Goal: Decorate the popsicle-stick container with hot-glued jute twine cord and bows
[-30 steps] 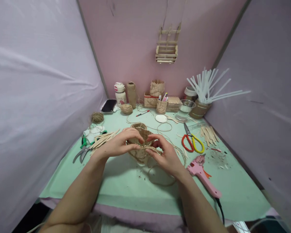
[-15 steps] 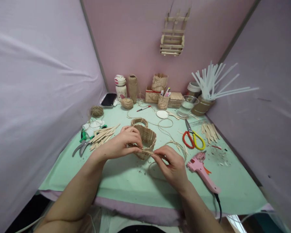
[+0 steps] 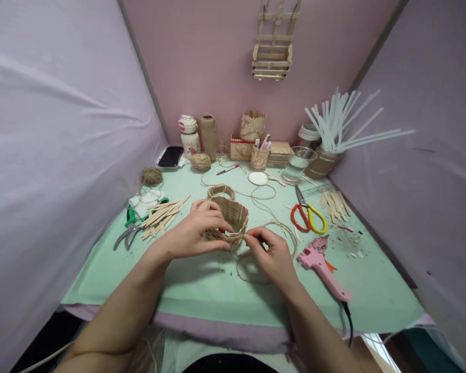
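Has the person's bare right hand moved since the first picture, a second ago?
Yes. Judged against the pink glue gun with black cord, the bare right hand has shifted slightly rightward and toward the person.

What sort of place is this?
Probably a small handicraft workstation: a pink glue gun, scissors with red and yellow handles and a ball of tan twine lie on a green-covered table.

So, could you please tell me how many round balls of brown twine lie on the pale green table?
2: a dark brown twine ball on the left of the table, and a lighter tan twine ball near the white lidded bottle. Others could be hidden.
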Motion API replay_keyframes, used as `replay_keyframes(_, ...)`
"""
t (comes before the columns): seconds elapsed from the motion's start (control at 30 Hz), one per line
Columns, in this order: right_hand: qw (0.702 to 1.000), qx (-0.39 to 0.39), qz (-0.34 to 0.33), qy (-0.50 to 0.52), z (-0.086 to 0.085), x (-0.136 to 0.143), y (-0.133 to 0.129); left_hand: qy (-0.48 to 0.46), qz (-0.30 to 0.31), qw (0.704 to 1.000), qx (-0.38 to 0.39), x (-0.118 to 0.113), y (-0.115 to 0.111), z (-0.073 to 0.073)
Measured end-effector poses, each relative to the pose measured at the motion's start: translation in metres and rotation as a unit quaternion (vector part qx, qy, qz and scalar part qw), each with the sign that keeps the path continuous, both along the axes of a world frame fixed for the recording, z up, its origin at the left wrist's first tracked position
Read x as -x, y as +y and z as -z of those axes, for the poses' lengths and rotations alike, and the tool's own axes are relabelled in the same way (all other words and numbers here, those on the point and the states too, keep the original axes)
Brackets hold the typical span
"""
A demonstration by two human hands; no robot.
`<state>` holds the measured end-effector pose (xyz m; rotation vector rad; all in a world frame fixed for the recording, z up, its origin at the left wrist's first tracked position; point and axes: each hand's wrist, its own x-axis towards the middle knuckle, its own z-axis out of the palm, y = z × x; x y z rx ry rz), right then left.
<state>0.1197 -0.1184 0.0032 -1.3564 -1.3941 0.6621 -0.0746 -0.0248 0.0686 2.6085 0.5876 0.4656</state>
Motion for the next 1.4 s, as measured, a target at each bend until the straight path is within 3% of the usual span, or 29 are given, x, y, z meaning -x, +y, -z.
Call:
replay_keyframes(0.13, 1.0, -0.02, 0.01, -0.015, -0.002, 0.0, -0.001, -0.017, -0.021, 0.999, -0.017, -0.003, -0.001, 0.007)
replay_keyframes(0.47, 0.998, -0.04, 0.024, -0.032, -0.005, 0.004, 0.004, -0.059, 0.0, 0.998, 0.016, 0.0, 0.004, 0.011)
replay_keyframes(0.73, 0.995, -0.092, 0.009, -0.044, -0.035, 0.016, -0.004, -0.16, 0.096, 0.975, 0.12, 0.01, 0.042, -0.009)
replay_keyframes(0.87, 0.998, -0.053, 0.005, -0.032, -0.041, 0.025, -0.01, -0.164, 0.114, 0.967, 0.16, 0.013, 0.052, -0.006)
replay_keyframes(1.03, 0.999, -0.019, -0.039, -0.025, -0.034, 0.033, -0.016, -0.151, 0.111, 0.963, 0.193, 0.022, 0.051, 0.005)
replay_keyframes(1.2, 0.995, -0.011, -0.077, -0.062, -0.03, 0.039, -0.027, -0.133, 0.068, 0.966, 0.21, 0.029, 0.05, 0.007)
replay_keyframes(1.4, 0.977, 0.008, -0.144, -0.155, -0.039, 0.043, -0.045, -0.148, 0.092, 0.956, 0.235, 0.029, 0.053, 0.011)
